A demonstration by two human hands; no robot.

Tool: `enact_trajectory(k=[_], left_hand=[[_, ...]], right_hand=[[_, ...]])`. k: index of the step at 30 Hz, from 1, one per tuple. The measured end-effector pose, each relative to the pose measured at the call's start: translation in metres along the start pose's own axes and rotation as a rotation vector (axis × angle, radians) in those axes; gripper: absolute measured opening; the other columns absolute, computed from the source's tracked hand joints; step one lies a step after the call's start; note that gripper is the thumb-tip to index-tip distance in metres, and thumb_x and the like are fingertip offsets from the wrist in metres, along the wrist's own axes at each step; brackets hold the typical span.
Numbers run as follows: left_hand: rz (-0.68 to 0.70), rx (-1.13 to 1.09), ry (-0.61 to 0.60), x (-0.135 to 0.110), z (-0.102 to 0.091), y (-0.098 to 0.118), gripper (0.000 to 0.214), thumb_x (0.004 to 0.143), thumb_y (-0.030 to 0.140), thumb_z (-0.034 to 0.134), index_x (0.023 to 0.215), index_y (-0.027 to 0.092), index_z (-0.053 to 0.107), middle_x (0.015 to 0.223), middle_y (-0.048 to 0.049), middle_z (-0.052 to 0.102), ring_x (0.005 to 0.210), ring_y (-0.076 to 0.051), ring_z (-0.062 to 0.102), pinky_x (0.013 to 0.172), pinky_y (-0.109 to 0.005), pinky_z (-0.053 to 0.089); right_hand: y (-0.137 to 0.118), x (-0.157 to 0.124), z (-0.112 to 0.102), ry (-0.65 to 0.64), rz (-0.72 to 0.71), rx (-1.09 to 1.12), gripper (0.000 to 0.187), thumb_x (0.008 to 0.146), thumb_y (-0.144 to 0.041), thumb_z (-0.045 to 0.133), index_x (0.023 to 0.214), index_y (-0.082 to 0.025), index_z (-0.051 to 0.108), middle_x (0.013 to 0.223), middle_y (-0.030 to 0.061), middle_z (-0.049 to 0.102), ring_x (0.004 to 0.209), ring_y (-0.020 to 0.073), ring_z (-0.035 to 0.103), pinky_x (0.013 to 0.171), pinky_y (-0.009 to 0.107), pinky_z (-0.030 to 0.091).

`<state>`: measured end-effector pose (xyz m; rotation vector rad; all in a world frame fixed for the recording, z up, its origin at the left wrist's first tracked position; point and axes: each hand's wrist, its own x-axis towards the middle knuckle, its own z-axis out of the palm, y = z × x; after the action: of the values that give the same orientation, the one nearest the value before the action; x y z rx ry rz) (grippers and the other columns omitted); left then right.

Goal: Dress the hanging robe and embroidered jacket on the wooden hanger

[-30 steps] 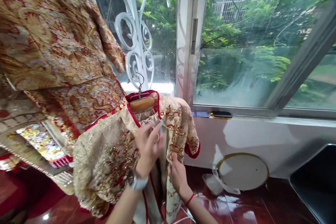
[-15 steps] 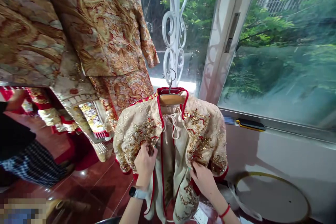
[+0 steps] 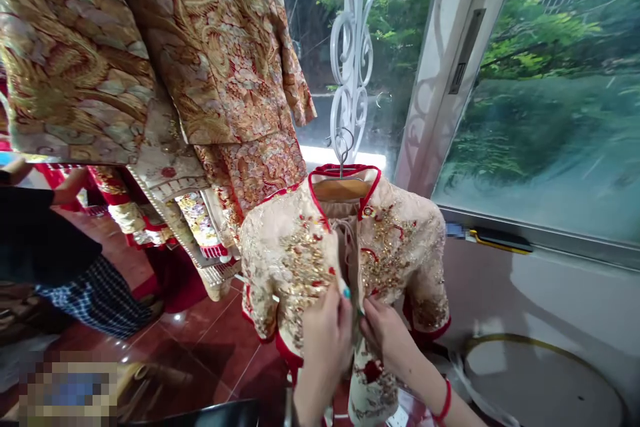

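A cream jacket (image 3: 300,247) with red piping and gold beadwork hangs on a hanger (image 3: 342,188) from a white scrolled metal stand (image 3: 350,67). My left hand (image 3: 327,327) grips the front edge on the left, its fingers closed. On the opposite front edge, my right hand (image 3: 385,327) pinches the cloth. The two edges are close together at the hands and part toward the red collar. A pale inner garment with a tied drawstring shows in the opening. Below my hands hangs more beaded cream cloth (image 3: 373,387).
Gold brocade garments (image 3: 215,47) hang at the left, with red and cream ones beneath. A person in a dark top (image 3: 45,233) and checked cloth stands at far left. At right are a window (image 3: 540,133) and a round, gold-rimmed board (image 3: 540,380) low by the wall.
My left hand has moved right, bringing its front edge over toward the other one. The jacket opening has narrowed. The whole view has shifted slightly, with things now further right.
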<state>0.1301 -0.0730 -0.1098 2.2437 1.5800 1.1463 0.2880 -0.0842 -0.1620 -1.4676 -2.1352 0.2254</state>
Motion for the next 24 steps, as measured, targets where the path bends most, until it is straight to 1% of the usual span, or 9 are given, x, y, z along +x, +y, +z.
enact_trajectory(k=[3, 5, 8, 13, 16, 18, 20, 22, 24], left_hand=[[-0.129, -0.146, -0.071, 0.012, 0.024, 0.018, 0.038, 0.096, 0.03, 0.031, 0.112, 0.017, 0.062, 0.071, -0.009, 0.07, 0.06, -0.02, 0.066, 0.054, -0.028, 0.045], [-0.194, -0.182, -0.091, 0.024, 0.038, 0.014, 0.038, 0.095, 0.027, 0.031, 0.115, 0.014, 0.061, 0.072, -0.0103, 0.07, 0.06, -0.021, 0.065, 0.054, -0.029, 0.044], [-0.198, -0.206, -0.113, 0.039, 0.051, -0.004, 0.038, 0.094, 0.025, 0.033, 0.118, 0.012, 0.059, 0.075, -0.011, 0.07, 0.061, -0.021, 0.065, 0.057, -0.029, 0.044], [-0.277, -0.201, -0.125, 0.05, 0.06, -0.024, 0.038, 0.094, 0.023, 0.031, 0.12, 0.01, 0.056, 0.083, -0.0144, 0.072, 0.071, -0.024, 0.068, 0.063, -0.031, 0.047], [-0.217, -0.247, -0.172, 0.047, 0.051, -0.024, 0.034, 0.095, 0.028, 0.034, 0.118, 0.014, 0.056, 0.087, -0.0123, 0.071, 0.072, -0.022, 0.068, 0.066, -0.031, 0.048], [-0.146, -0.333, -0.217, 0.03, 0.039, -0.032, 0.029, 0.094, 0.03, 0.037, 0.112, 0.019, 0.056, 0.088, -0.008, 0.07, 0.076, -0.02, 0.067, 0.072, -0.03, 0.05], [-0.14, -0.371, -0.153, -0.003, 0.029, -0.054, 0.024, 0.094, 0.034, 0.039, 0.106, 0.022, 0.056, 0.089, -0.005, 0.067, 0.08, -0.019, 0.065, 0.075, -0.03, 0.051], [-0.289, -0.262, 0.109, -0.048, 0.027, -0.088, 0.024, 0.091, 0.04, 0.041, 0.1, 0.022, 0.053, 0.087, -0.0048, 0.063, 0.079, -0.021, 0.064, 0.072, -0.032, 0.052], [-0.497, -0.011, 0.342, -0.092, 0.034, -0.126, 0.033, 0.08, 0.05, 0.051, 0.098, 0.022, 0.048, 0.08, -0.0028, 0.057, 0.071, -0.024, 0.062, 0.066, -0.037, 0.053]], right_hand=[[-0.008, 0.007, 0.005, -0.093, 0.021, 0.056, 0.023, 0.087, -0.011, 0.042, 0.1, -0.016, 0.061, 0.088, 0.0095, 0.068, 0.081, 0.0205, 0.065, 0.074, 0.03, 0.049], [-0.006, 0.014, 0.008, -0.131, 0.053, 0.065, 0.026, 0.086, -0.009, 0.043, 0.103, -0.015, 0.061, 0.094, 0.0107, 0.069, 0.087, 0.0211, 0.065, 0.079, 0.031, 0.049], [0.004, 0.026, 0.013, -0.164, 0.066, 0.075, 0.028, 0.087, -0.007, 0.042, 0.107, -0.015, 0.061, 0.102, 0.0114, 0.068, 0.093, 0.0207, 0.065, 0.083, 0.031, 0.049], [0.012, 0.044, 0.019, -0.117, 0.237, -0.054, 0.026, 0.09, -0.006, 0.04, 0.103, -0.01, 0.062, 0.1, 0.0152, 0.068, 0.094, 0.0238, 0.066, 0.086, 0.034, 0.05], [0.014, 0.043, 0.016, -0.046, 0.276, -0.045, 0.023, 0.091, -0.01, 0.042, 0.106, -0.011, 0.06, 0.102, 0.0146, 0.067, 0.094, 0.0249, 0.066, 0.084, 0.035, 0.051], [0.023, 0.03, 0.011, -0.011, 0.248, 0.051, 0.018, 0.091, -0.016, 0.046, 0.103, -0.015, 0.059, 0.101, 0.0118, 0.067, 0.092, 0.0234, 0.066, 0.081, 0.033, 0.051], [0.04, 0.005, 0.01, 0.032, 0.241, 0.186, 0.012, 0.092, -0.024, 0.047, 0.096, -0.019, 0.057, 0.092, 0.0063, 0.067, 0.08, 0.0191, 0.065, 0.073, 0.029, 0.051], [0.064, -0.029, 0.018, 0.126, 0.34, 0.223, 0.015, 0.092, -0.033, 0.046, 0.089, -0.021, 0.053, 0.08, 0.0022, 0.063, 0.068, 0.0168, 0.061, 0.065, 0.026, 0.05], [0.088, -0.061, 0.037, 0.262, 0.521, 0.068, 0.021, 0.087, -0.043, 0.051, 0.089, -0.022, 0.05, 0.081, 0.0037, 0.061, 0.071, 0.0205, 0.061, 0.065, 0.03, 0.05]])
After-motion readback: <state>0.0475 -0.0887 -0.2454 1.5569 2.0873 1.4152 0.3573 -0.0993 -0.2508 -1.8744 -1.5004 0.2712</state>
